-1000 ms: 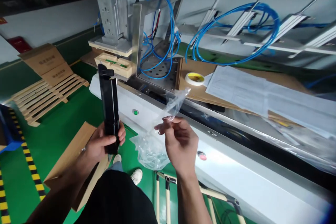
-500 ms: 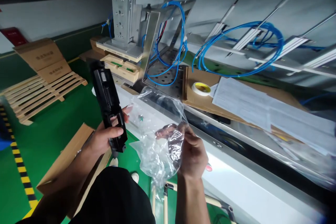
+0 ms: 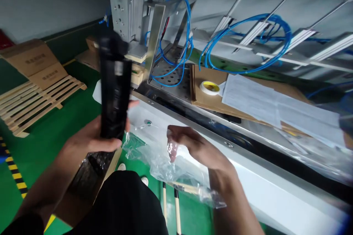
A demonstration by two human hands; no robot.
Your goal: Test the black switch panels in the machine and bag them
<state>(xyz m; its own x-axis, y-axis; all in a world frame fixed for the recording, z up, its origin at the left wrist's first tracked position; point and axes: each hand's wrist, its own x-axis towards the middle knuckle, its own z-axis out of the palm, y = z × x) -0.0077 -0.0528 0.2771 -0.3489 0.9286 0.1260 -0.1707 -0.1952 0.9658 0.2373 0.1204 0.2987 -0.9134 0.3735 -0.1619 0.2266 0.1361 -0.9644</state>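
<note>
A long black plastic part (image 3: 114, 88) stands nearly upright in my left hand (image 3: 96, 137), whose thumb and fingers wrap round its lower end. Motion blurs its upper end. My right hand (image 3: 190, 141) pinches a crumpled clear plastic bag (image 3: 162, 159) to the right of the part. The bag sags below both hands, one side reaching toward my left hand; whether it touches the black part I cannot tell. Below my left hand lies an open cardboard box (image 3: 85, 191) with dark, shiny wrapped contents.
Ahead runs a white machine edge (image 3: 264, 180). On it lie cardboard (image 3: 204, 75), a tape roll (image 3: 210, 88) and paper sheets (image 3: 253, 99). Coiled blue tubing (image 3: 206, 58) and a metal frame (image 3: 156, 40) stand behind. A wooden pallet (image 3: 41, 102) is on the floor at left.
The black part has swung more upright and nearer. My right hand has turned and drawn the bag downward, so the bag now hangs lower and stretches to the right.
</note>
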